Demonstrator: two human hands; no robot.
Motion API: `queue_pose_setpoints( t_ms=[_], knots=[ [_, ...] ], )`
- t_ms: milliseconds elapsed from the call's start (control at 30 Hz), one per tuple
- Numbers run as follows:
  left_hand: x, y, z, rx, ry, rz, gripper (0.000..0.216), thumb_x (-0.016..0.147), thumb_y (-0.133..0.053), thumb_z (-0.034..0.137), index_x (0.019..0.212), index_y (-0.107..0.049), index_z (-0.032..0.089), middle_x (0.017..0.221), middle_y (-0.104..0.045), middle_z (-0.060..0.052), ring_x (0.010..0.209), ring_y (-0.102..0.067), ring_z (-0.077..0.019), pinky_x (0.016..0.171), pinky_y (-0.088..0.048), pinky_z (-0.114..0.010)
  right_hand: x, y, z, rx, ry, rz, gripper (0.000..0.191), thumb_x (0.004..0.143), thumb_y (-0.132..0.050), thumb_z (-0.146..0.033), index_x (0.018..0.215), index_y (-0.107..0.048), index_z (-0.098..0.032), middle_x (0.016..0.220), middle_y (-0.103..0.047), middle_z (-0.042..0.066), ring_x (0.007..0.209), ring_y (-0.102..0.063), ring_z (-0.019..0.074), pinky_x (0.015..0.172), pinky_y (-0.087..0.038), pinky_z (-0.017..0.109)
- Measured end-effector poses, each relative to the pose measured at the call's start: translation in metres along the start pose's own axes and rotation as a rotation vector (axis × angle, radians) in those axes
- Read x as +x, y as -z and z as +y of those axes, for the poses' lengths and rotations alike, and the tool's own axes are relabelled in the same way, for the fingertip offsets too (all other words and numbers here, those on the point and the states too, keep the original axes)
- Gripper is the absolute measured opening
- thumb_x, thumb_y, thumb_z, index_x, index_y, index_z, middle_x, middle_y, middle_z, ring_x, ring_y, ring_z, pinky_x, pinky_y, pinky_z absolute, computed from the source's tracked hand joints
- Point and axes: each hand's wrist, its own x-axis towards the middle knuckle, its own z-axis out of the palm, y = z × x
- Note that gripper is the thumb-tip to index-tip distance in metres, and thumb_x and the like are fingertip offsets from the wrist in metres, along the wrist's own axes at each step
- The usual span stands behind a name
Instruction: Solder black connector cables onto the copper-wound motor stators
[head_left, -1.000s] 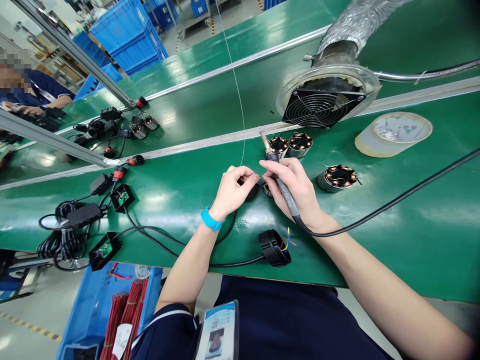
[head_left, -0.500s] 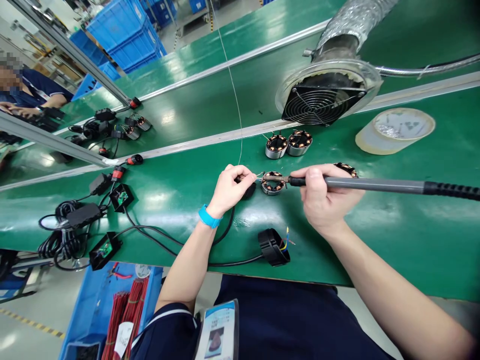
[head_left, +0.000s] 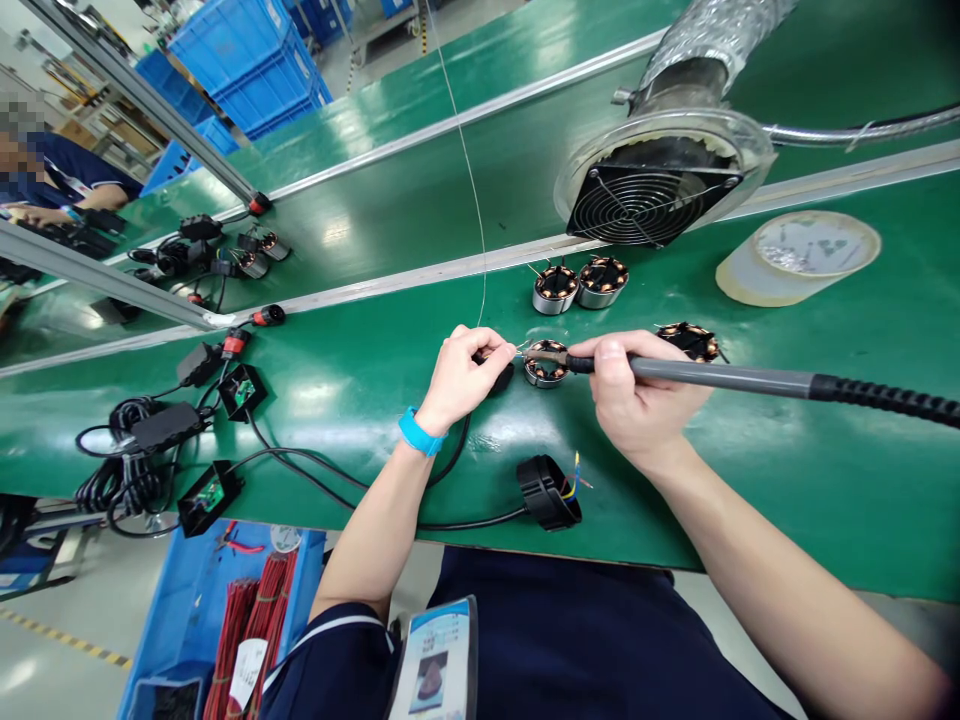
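Note:
My right hand (head_left: 641, 395) is wrapped round the grey handle of a soldering iron (head_left: 735, 376). Its tip lies over the near copper-wound stator (head_left: 546, 376), at that ring's left side. My left hand (head_left: 469, 375) is closed in a pinch just left of the stator. Thin solder wire (head_left: 481, 235) runs down from above into those fingers, and fine wire ends show at the fingertips; which of them touch the iron is too small to tell. Beneath the left hand sits a black cable-end part (head_left: 501, 380), partly hidden. Another stator (head_left: 688, 342) lies behind my right hand.
Two stators (head_left: 602, 282) stand under a fume-extractor fan (head_left: 637, 205). A whitish tub (head_left: 795, 262) is at right. A black round housing (head_left: 547, 492) with coloured wires lies in front. Cables and open boxes (head_left: 244, 392) fill the left. A co-worker (head_left: 67, 175) sits far left.
My right hand and the soldering iron have shifted slightly left, the handle now sloping down more toward the right. More of the stator behind the hand shows. My left hand keeps its pinch.

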Motion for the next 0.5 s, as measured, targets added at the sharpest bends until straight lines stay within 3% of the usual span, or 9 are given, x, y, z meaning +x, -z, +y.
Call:
queue_pose_setpoints(
  t_ms=[300,500],
  knots=[
    [-0.0004,-0.0001,0.0004,0.015,0.005,0.002,0.023,0.092,-0.062,0.031,0.071,-0.063,0.021,0.07,-0.062,0.0,0.081,-0.053,-0.0191,0.076,-0.043,-0.033,0.0002,-0.0036,0.0013,0.104,-0.03,0.042,0.03,0.104,-0.056,-0.04,0.085,-0.071,-0.023,0.069,-0.067,0.003,0.065,-0.069,0.0216,0.063,-0.06,0.037],
    [-0.0001,-0.0001,0.0,0.016,-0.006,0.004,0.023,0.092,-0.062,0.03,0.07,-0.063,0.022,0.07,-0.063,0.0,0.081,-0.053,-0.0196,0.078,-0.042,-0.035,0.0015,-0.0016,0.0001,0.03,-0.07,0.115,0.031,0.103,-0.054,-0.042,0.085,-0.072,-0.024,0.069,-0.067,0.004,0.063,-0.068,0.0234,0.061,-0.059,0.04]
  ],
)
